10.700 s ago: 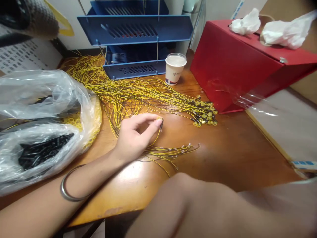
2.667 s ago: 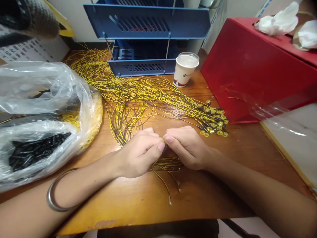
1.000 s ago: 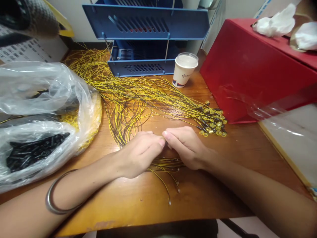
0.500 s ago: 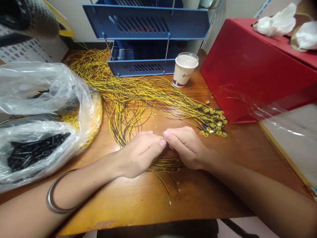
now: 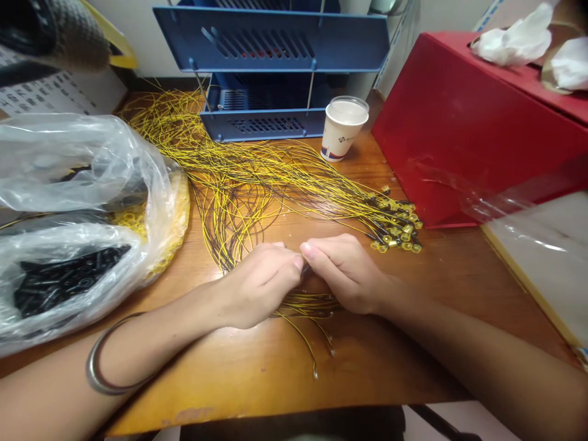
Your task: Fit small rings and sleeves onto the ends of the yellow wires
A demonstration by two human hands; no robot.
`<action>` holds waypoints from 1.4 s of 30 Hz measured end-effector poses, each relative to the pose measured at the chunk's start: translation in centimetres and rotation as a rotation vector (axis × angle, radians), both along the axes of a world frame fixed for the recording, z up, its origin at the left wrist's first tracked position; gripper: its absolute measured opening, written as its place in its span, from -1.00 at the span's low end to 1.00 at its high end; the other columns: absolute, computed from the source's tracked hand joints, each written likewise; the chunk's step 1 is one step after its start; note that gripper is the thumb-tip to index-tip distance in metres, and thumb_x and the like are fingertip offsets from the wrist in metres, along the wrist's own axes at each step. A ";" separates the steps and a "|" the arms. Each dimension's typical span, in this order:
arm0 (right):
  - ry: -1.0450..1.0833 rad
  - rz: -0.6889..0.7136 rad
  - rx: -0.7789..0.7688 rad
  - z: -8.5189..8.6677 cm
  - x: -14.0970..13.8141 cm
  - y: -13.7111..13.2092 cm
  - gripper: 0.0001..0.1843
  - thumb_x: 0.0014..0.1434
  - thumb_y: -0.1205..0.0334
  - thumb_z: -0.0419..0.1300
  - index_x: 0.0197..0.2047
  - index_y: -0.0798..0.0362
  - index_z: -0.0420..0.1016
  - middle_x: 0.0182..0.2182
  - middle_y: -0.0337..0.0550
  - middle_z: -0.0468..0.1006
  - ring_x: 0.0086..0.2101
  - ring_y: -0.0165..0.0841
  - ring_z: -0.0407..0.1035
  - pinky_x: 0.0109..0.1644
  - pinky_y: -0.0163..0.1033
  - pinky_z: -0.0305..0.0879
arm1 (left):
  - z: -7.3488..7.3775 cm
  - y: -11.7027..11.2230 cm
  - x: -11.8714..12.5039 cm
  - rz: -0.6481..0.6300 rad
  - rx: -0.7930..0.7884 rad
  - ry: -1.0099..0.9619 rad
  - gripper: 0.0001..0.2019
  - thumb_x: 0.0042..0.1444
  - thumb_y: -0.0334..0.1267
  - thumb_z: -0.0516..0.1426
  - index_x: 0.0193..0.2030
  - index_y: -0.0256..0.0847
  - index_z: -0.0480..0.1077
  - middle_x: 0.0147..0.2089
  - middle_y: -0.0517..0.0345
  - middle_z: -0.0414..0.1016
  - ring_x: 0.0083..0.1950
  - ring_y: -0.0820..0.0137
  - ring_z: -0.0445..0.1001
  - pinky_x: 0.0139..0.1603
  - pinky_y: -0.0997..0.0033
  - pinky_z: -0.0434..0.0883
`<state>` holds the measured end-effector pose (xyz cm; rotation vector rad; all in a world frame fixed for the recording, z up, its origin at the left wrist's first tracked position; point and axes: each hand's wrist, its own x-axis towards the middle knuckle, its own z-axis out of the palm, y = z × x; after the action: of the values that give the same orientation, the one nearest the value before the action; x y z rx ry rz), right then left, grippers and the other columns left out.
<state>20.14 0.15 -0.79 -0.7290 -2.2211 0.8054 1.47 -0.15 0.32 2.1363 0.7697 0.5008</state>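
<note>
My left hand [image 5: 260, 285] and my right hand [image 5: 346, 272] meet over the table's middle, both closed with thumbs and fingertips pinched close together. Whatever they hold is small and mostly hidden behind the fingers. Under and in front of them lie loose yellow and black wire ends [image 5: 316, 301], some with pale tips curving toward me. A long tangle of yellow and black wires [image 5: 257, 165] spreads behind the hands. On the right it runs out into a cluster of black ends with clear yellow caps [image 5: 397, 229].
At left, open plastic bags hold black tubular pieces [image 5: 68, 278] and yellow rings [image 5: 172, 239]. A blue tiered tray [image 5: 275, 46] stands at the back, beside a paper cup [image 5: 343, 131]. A red box [image 5: 478, 131] with tissues on it fills the right rear of the wooden table [image 5: 220, 373].
Both thumbs have shifted slightly left, and my left thumb is a little more bent. The wires and everything around the hands have stayed put.
</note>
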 end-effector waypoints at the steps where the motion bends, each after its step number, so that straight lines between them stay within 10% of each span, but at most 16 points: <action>1: -0.006 -0.006 -0.004 0.0 0.0 0.0 -0.60 0.42 0.29 -0.09 -0.51 0.06 0.05 -0.59 -0.35 0.12 -0.56 -0.53 0.01 -0.42 -0.32 -0.05 | 0.0 0.0 0.0 -0.004 0.003 0.001 -0.63 0.32 -0.27 -0.25 -0.54 -0.21 0.01 -0.57 0.27 0.10 -0.49 0.48 0.08 -0.38 0.39 0.10; 21: 0.267 0.023 -0.655 0.2 0.1 0.1 -0.50 0.40 0.11 -0.01 -0.58 0.07 0.07 -0.66 -0.39 0.04 -0.63 -0.56 -0.12 -0.56 -0.33 -0.12 | 0.2 -0.3 0.2 0.167 -0.119 -0.104 -0.65 0.35 -0.15 -0.08 -0.42 -0.26 0.27 -0.51 0.30 0.19 -0.48 0.53 0.18 -0.44 0.50 0.15; 27: 0.280 -0.002 -0.605 0.3 0.1 0.2 -0.48 0.42 0.02 -0.06 -0.55 0.08 0.12 -0.63 -0.37 0.11 -0.60 -0.55 -0.01 -0.50 -0.33 -0.04 | 0.1 -0.3 0.2 0.109 -0.102 -0.161 -0.69 0.39 -0.23 -0.10 -0.25 -0.26 0.40 -0.33 0.22 0.47 -0.33 0.51 0.42 -0.26 0.53 0.30; 42: 0.276 0.030 -0.674 0.1 0.0 0.3 -0.49 0.39 0.12 -0.02 -0.59 0.07 0.03 -0.67 -0.39 0.05 -0.63 -0.58 -0.11 -0.54 -0.32 -0.15 | -0.1 -0.2 0.0 0.167 0.031 -0.069 -0.72 0.36 -0.22 -0.06 -0.39 -0.26 0.24 -0.49 0.32 0.24 -0.46 0.54 0.22 -0.39 0.50 0.17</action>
<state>20.10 0.43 -0.71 -0.8237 -1.7071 1.5981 1.44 -0.38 0.26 2.0812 0.9113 0.6746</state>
